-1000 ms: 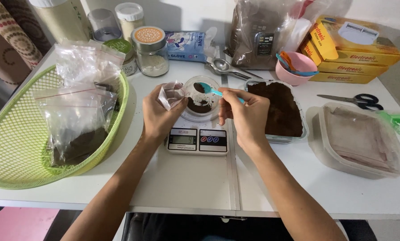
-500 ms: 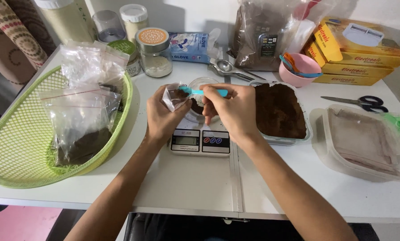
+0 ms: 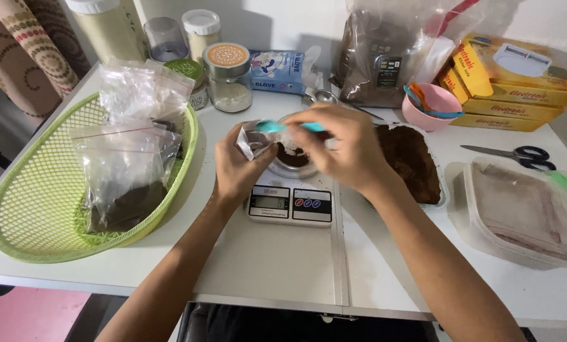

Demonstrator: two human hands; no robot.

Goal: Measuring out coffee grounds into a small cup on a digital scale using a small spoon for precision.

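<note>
Basket: a lime-green plastic basket point(image 3: 36, 209) at nine o'clock on the white table point(image 3: 277, 266), holding clear bags of brown powder point(image 3: 122, 180).
Jars: a tall lidded canister point(image 3: 109, 25), a grey-capped container point(image 3: 165, 38), a white-capped jar point(image 3: 201, 31) and an orange-lidded glass jar point(image 3: 227, 76) at eleven o'clock.
Glove box: a blue box point(image 3: 277, 71) at twelve o'clock.
Big bag: a clear bag of brown powder point(image 3: 384, 57) at one o'clock.
Pink bowl: pink bowl point(image 3: 430, 107) beside yellow boxes point(image 3: 517, 82), at two o'clock.
Scissors: black-handled scissors point(image 3: 511, 153) at three o'clock.
Tub: a lidded clear tub point(image 3: 517, 212) at four o'clock.
</note>
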